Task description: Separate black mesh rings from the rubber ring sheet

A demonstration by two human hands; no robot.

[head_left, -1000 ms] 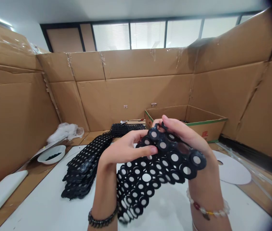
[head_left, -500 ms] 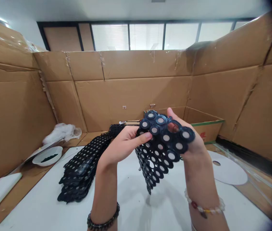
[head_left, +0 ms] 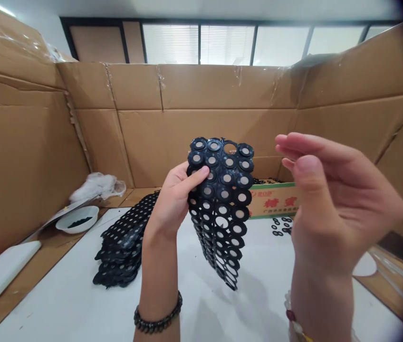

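My left hand (head_left: 178,199) grips the left edge of a black sheet of joined rings (head_left: 225,194), thumb in front. The sheet hangs upright above the white table and narrows away at its lower end. Many rings hold pale grey discs, while one ring in the top row and a few lower down are see-through. To the right of the sheet and apart from it, my right hand (head_left: 330,204) is raised, fingers stretched out and thumb apart from them. Nothing shows in it. On the left lies a stack of similar black sheets (head_left: 125,247).
Loose black rings (head_left: 282,226) lie in front of a green-edged cardboard box (head_left: 274,202). At left are a white bowl (head_left: 92,221) of black pieces, a crumpled clear plastic bag (head_left: 96,187) and a white slab (head_left: 5,273). Cardboard walls (head_left: 201,128) enclose the table.
My right hand has let go of the sheet and moved right, toward the camera. The sheet now hangs more upright from my left hand. The box and loose rings have come into clearer view.
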